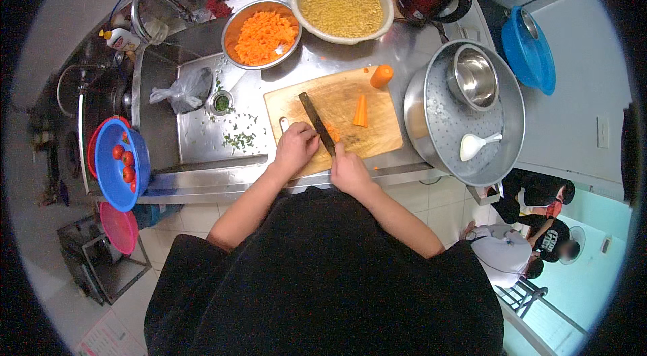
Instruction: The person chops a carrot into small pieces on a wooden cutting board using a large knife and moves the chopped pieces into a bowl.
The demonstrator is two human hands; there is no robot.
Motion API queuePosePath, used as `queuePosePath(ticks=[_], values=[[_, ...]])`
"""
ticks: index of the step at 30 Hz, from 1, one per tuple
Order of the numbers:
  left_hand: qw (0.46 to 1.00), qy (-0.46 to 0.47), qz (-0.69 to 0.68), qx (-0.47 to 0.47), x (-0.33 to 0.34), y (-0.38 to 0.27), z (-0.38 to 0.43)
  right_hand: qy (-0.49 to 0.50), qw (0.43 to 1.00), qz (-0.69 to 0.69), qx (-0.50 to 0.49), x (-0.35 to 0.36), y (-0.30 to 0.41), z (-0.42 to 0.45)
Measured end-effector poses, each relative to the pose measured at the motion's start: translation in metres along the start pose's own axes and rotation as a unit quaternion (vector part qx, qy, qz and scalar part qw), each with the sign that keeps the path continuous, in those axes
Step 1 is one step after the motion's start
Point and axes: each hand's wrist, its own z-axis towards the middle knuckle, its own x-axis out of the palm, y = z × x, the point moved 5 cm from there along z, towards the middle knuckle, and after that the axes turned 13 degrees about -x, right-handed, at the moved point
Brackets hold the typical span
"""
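My right hand (350, 169) grips the handle of a kitchen knife (316, 121), its dark blade slanting up and left over a wooden cutting board (343, 88). Close to the left side of the blade, my left hand (295, 146) rests over the board with bent fingers. Those fingers hide whatever may be under them. Small cut carrot bits (332, 132) lie against the blade's right side. Farther right on the board are carrot sticks (360, 111). A thick carrot piece (381, 76) sits at the upper right corner.
Behind the board stand a steel bowl of chopped carrot (265, 37) and a pale basin of yellow grains or beans in liquid (342, 7). A large steel pot (412, 108) is at right. Left are a sink (194, 141) with green scraps and a blue basin (103, 169) of tomatoes. People (505, 250) are behind at right.
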Motion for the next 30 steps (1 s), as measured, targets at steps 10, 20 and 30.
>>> queuePosePath(ticks=[10,20,30], values=[[0.999,-0.01,-0.039,0.028,0.003,0.002,-0.008,0.054,0.997,-0.06,0.013,0.008,0.016,0.006],[0.996,0.003,-0.088,-0.032,-0.008,0.007,0.006,0.052,0.997,-0.006,0.05,0.006,-0.007,-0.015],[0.995,0.064,-0.039,0.06,-0.029,0.032,-0.02,0.039,0.998,-0.036,-0.037,-0.011,0.027,-0.045]])
